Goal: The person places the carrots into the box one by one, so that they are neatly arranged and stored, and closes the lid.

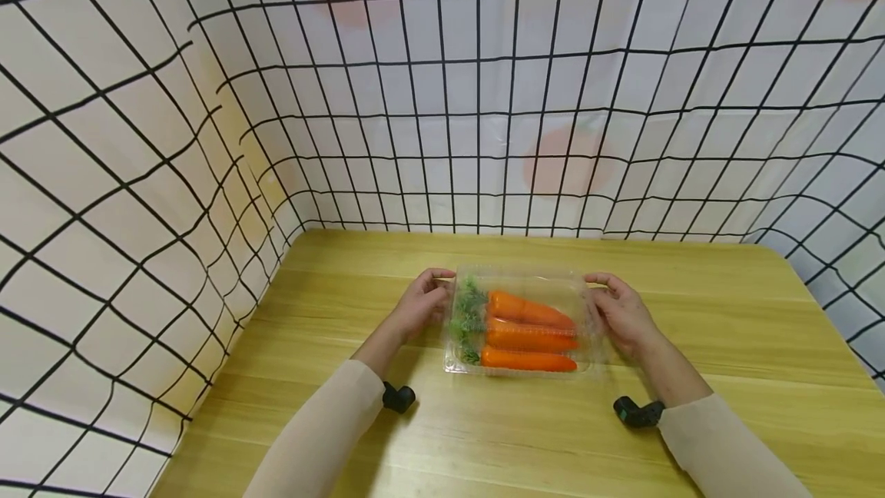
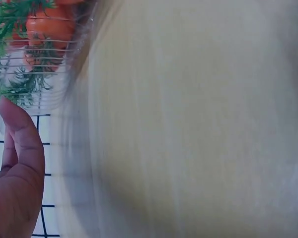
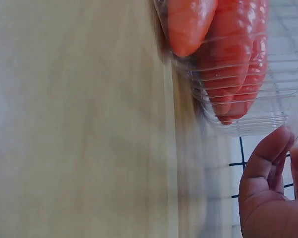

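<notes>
A clear plastic clamshell box (image 1: pixel 515 279) with three orange carrots (image 1: pixel 528 335) inside is in the middle of the head view. Their green leafy tops (image 1: pixel 470 313) point left, and their tapered ends point right. My left hand (image 1: pixel 419 302) pinches the box's left end near its far corner. At the right end, my right hand (image 1: pixel 621 312) does likewise. Thumb and fingers meet the plastic edge in the left wrist view, where the left hand (image 2: pixel 20 168) is partly cut off. In the right wrist view, the right hand (image 3: pixel 270 186) pinches a clear rim. Whether the lid is fastened cannot be told.
Light wood-grain tabletop (image 1: pixel 484 436) lies beneath the box and both forearms. Black wire grid panels (image 1: pixel 477 106) backed with white sheeting stand along the back and both sides. A small black camera (image 1: pixel 398 397) sits at the left wrist, another camera (image 1: pixel 638 412) at the right.
</notes>
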Tool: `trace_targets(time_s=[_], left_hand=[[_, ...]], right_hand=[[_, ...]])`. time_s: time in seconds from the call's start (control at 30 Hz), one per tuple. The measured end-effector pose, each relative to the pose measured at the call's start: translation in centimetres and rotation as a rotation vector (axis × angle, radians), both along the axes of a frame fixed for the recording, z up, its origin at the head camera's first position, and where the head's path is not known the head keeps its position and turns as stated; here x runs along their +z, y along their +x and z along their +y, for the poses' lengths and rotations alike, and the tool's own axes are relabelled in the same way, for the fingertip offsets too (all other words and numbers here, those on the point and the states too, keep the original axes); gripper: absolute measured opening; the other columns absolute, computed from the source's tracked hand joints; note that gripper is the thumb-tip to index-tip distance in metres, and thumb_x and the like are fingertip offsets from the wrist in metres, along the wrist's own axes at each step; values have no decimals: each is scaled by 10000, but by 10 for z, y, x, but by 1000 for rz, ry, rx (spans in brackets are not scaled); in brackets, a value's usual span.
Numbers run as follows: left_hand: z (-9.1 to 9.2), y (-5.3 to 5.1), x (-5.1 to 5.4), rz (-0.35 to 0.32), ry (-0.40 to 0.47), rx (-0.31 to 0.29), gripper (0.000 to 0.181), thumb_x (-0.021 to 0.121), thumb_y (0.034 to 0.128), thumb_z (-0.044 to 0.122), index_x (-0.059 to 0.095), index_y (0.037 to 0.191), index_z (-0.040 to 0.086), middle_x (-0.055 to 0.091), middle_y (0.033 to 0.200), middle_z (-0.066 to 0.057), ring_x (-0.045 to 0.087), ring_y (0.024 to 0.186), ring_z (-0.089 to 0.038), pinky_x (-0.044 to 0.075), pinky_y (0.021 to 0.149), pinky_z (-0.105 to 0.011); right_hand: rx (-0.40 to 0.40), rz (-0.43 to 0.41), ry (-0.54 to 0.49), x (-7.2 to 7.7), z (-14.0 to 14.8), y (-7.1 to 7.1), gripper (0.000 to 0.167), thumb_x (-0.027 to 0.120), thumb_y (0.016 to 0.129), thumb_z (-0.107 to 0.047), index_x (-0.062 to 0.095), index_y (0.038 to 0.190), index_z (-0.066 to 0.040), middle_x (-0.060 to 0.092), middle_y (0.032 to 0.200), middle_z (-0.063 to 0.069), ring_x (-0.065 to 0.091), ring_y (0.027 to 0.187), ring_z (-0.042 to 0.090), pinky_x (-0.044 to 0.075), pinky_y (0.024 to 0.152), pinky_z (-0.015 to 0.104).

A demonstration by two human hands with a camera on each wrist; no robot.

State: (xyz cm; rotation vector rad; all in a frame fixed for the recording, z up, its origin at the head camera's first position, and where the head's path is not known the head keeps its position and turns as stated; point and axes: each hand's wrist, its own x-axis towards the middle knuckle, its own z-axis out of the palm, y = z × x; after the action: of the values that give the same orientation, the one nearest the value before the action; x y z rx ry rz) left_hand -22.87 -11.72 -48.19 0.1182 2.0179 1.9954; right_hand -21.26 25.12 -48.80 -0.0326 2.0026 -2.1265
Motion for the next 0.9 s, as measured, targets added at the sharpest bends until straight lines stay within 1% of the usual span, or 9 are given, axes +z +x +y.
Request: trace_targets(time_s=[0.07, 0.17, 0.3, 0.4, 0.53, 0.63, 0.7, 0.77, 0.9], left_hand=[[0, 2, 1, 6, -3, -2, 461, 509, 941, 84, 485, 1401, 58, 556, 1219, -85, 445, 746, -137, 375, 602, -280], [0, 4, 2, -3, -20, 8, 484, 532, 940, 103, 476, 1419, 64, 567, 1243, -101, 496, 785, -134, 430, 624, -274], [-1, 6, 7, -10, -74, 18, 543, 558, 941, 131, 445, 1467, 60, 576, 1325, -164, 563, 859, -160, 529, 682, -299], [-3, 7, 13, -12, -119, 2, 587, 560, 948, 140, 403, 1507, 54, 563, 1384, -199, 585, 898, -186, 565, 718, -331], [-6, 12, 24, -29, -169, -48, 612, 543, 968, 143, 354, 1546, 75, 527, 1437, -226, 612, 937, -214, 599, 796, -399], [-11, 19, 33, -54, -199, -97, 638, 553, 983, 151, 314, 1574, 113, 503, 1457, -231, 629, 950, -230, 600, 867, -485], [-15, 24, 38, -77, -212, -130, 665, 574, 990, 164, 286, 1590, 153, 494, 1456, -220, 629, 948, -234, 589, 902, -524], [-19, 29, 42, -99, -217, -169, 712, 596, 988, 174, 248, 1609, 171, 487, 1459, -213, 633, 950, -235, 589, 908, -529], [-26, 40, 49, -140, -214, -253, 802, 605, 961, 174, 172, 1635, 201, 474, 1450, -223, 652, 975, -269, 605, 877, -511]], right_hand=[[-12, -18, 41, 3, 0, 3, 278, 483, 1092, -265, 525, 1337, -141, 636, 847, -112, 589, 644, 58, 511, 558, 202], [-9, -29, 98, 7, 1, 9, 456, 478, 1091, -322, 441, 1458, -54, 627, 949, -110, 599, 705, 61, 523, 604, 204], [30, 6, 155, 13, 1, 19, 583, 504, 1083, -309, 311, 1525, 19, 588, 858, -76, 571, 676, 85, 541, 645, 230], [61, 33, 183, 17, 1, 27, 616, 501, 1085, -310, 264, 1543, 27, 592, 878, -66, 586, 702, 87, 562, 679, 250], [99, 48, 237, 22, 5, 35, 643, 492, 1086, -344, 244, 1558, 16, 658, 1061, -47, 647, 821, 64, 588, 755, 270], [124, 53, 255, 23, 7, 40, 647, 487, 1088, -338, 230, 1565, 15, 663, 1268, 71, 677, 932, 42, 595, 815, 272], [140, 58, 256, 24, 8, 43, 647, 482, 1091, -326, 214, 1573, 14, 606, 1380, 187, 685, 989, 38, 596, 838, 271], [150, 56, 255, 26, 9, 45, 652, 483, 1090, -322, 204, 1580, 7, 514, 1456, 294, 687, 1003, 41, 597, 842, 274], [172, 43, 246, 29, 11, 52, 654, 483, 1091, -288, 174, 1591, -3, 402, 1509, 375, 687, 1007, 59, 600, 828, 293]])
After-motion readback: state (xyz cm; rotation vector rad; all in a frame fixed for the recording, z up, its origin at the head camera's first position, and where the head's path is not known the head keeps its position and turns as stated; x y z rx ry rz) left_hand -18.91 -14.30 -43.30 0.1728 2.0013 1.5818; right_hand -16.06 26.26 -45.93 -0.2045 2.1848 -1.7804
